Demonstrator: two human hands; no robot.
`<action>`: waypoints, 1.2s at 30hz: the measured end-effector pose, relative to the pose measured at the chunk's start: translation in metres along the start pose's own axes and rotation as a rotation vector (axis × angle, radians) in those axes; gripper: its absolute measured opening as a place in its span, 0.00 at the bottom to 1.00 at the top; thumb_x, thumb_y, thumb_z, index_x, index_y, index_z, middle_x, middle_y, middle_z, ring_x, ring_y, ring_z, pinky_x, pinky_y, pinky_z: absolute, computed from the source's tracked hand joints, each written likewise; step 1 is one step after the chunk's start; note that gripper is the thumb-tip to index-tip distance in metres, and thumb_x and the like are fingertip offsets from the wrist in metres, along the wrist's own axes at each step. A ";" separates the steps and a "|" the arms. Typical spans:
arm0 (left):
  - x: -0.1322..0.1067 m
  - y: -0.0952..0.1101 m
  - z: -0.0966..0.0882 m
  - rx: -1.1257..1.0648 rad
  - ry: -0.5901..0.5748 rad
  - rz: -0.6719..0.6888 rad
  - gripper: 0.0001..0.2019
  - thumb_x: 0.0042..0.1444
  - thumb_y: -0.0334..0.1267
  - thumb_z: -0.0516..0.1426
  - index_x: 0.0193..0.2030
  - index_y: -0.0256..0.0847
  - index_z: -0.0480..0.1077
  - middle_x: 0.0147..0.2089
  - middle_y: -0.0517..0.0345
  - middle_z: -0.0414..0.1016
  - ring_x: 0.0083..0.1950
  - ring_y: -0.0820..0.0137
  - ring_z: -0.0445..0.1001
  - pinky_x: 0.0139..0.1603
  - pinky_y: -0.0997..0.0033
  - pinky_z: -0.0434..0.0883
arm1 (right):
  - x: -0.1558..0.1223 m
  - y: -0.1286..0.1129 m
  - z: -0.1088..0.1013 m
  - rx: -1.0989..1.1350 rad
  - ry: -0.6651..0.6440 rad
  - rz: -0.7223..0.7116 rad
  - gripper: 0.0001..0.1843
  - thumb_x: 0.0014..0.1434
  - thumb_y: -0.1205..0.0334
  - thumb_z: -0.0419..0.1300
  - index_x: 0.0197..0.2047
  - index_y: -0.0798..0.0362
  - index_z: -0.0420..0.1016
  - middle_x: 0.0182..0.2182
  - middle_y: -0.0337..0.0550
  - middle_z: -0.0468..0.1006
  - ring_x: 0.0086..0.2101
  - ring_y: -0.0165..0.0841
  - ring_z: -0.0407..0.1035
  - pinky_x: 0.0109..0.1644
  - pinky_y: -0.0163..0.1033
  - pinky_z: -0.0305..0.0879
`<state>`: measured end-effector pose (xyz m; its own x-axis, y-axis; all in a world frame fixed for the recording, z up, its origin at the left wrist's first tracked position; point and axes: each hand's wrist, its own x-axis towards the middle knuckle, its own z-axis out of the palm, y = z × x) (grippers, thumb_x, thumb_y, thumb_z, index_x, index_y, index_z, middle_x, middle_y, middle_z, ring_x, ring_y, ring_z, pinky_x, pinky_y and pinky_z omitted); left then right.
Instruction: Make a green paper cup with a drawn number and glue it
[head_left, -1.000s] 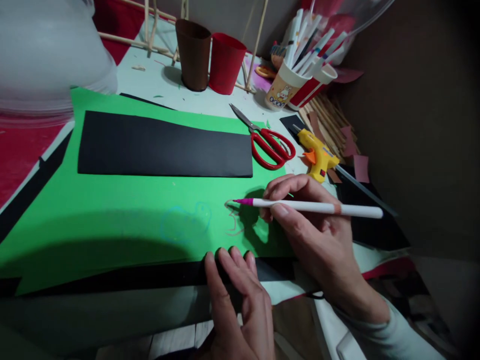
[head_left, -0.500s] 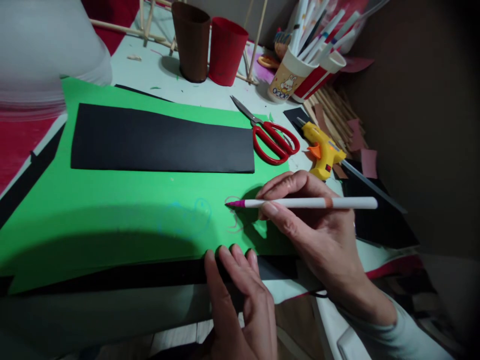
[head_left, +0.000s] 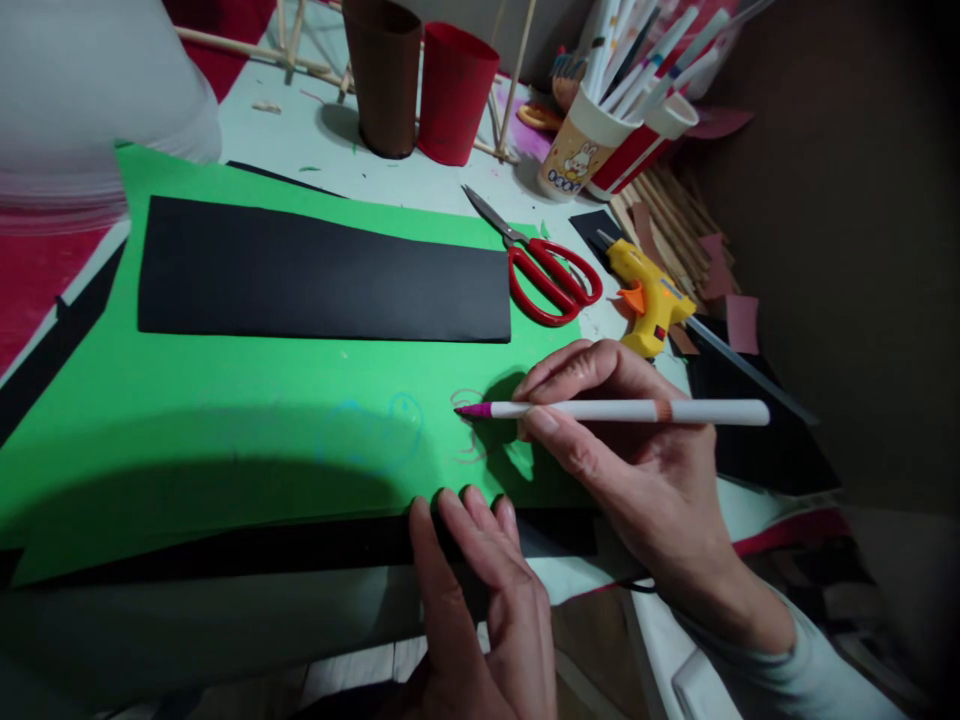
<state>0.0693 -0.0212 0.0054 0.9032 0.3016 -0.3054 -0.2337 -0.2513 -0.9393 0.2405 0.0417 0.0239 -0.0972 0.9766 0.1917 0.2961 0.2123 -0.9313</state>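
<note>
The light is dim and uneven. A wide, soft shadow lies over the lower left of the flat bright-green sheet [head_left: 262, 370]; right corners (vignetted) are nearly black.

Dim wall [head_left: 825, 260] beside pale table [head_left: 292, 140].

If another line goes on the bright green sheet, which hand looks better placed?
Right, I'd say: the right hand holds the slim white marker, its magenta tip at the faint pinkish outline. The left hand shows no pen; its fingertips are at the green sheet's near edge.
</note>
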 end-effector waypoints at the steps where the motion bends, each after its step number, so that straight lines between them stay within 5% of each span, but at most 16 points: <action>1: 0.000 0.002 0.000 0.069 -0.019 0.003 0.29 0.66 0.19 0.41 0.71 0.33 0.60 0.45 0.48 0.83 0.42 0.69 0.84 0.43 0.71 0.84 | 0.000 0.000 0.001 0.004 -0.001 -0.002 0.06 0.60 0.71 0.67 0.34 0.51 0.75 0.30 0.39 0.76 0.32 0.30 0.72 0.34 0.34 0.73; 5: 0.004 0.012 -0.002 0.368 -0.093 0.003 0.31 0.66 0.18 0.38 0.74 0.35 0.54 0.44 0.51 0.83 0.44 0.75 0.83 0.45 0.79 0.82 | 0.000 0.000 0.002 0.001 -0.003 -0.013 0.07 0.59 0.71 0.66 0.33 0.51 0.75 0.31 0.39 0.77 0.32 0.31 0.73 0.34 0.35 0.73; 9: 0.006 0.016 -0.004 0.352 -0.075 -0.051 0.33 0.65 0.17 0.33 0.73 0.33 0.57 0.43 0.51 0.82 0.44 0.76 0.83 0.45 0.80 0.82 | 0.000 -0.001 0.001 -0.022 -0.012 -0.012 0.08 0.59 0.72 0.66 0.33 0.50 0.74 0.30 0.38 0.76 0.32 0.31 0.73 0.34 0.35 0.74; 16: 0.006 0.007 -0.005 0.480 -0.126 0.096 0.36 0.62 0.11 0.37 0.76 0.35 0.48 0.43 0.53 0.83 0.43 0.76 0.84 0.44 0.83 0.81 | 0.000 -0.001 0.001 -0.028 -0.007 -0.019 0.07 0.59 0.71 0.67 0.33 0.50 0.75 0.30 0.39 0.77 0.32 0.31 0.73 0.33 0.34 0.74; 21: 0.007 0.003 -0.006 0.348 -0.096 0.077 0.33 0.64 0.14 0.34 0.73 0.33 0.54 0.42 0.52 0.83 0.41 0.77 0.84 0.43 0.82 0.82 | -0.001 0.000 0.002 0.004 -0.005 -0.012 0.07 0.59 0.71 0.66 0.33 0.51 0.75 0.30 0.38 0.76 0.31 0.30 0.72 0.32 0.34 0.73; 26: 0.009 0.002 -0.012 0.550 -0.187 0.143 0.38 0.60 0.09 0.38 0.75 0.37 0.51 0.42 0.56 0.84 0.43 0.77 0.84 0.43 0.83 0.82 | 0.000 0.001 0.003 0.006 -0.008 -0.013 0.07 0.59 0.71 0.67 0.33 0.51 0.75 0.30 0.38 0.76 0.32 0.31 0.73 0.34 0.35 0.73; 36: 0.005 0.007 -0.008 0.262 -0.092 0.037 0.33 0.63 0.14 0.42 0.74 0.35 0.55 0.44 0.52 0.85 0.43 0.74 0.84 0.45 0.80 0.82 | -0.001 0.001 0.004 0.074 -0.030 0.021 0.06 0.60 0.71 0.67 0.33 0.52 0.76 0.31 0.39 0.76 0.34 0.31 0.75 0.36 0.35 0.74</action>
<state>0.0751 -0.0284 -0.0013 0.8586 0.3820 -0.3418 -0.3618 -0.0207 -0.9320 0.2374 0.0408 0.0222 -0.1206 0.9792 0.1634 0.2273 0.1875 -0.9556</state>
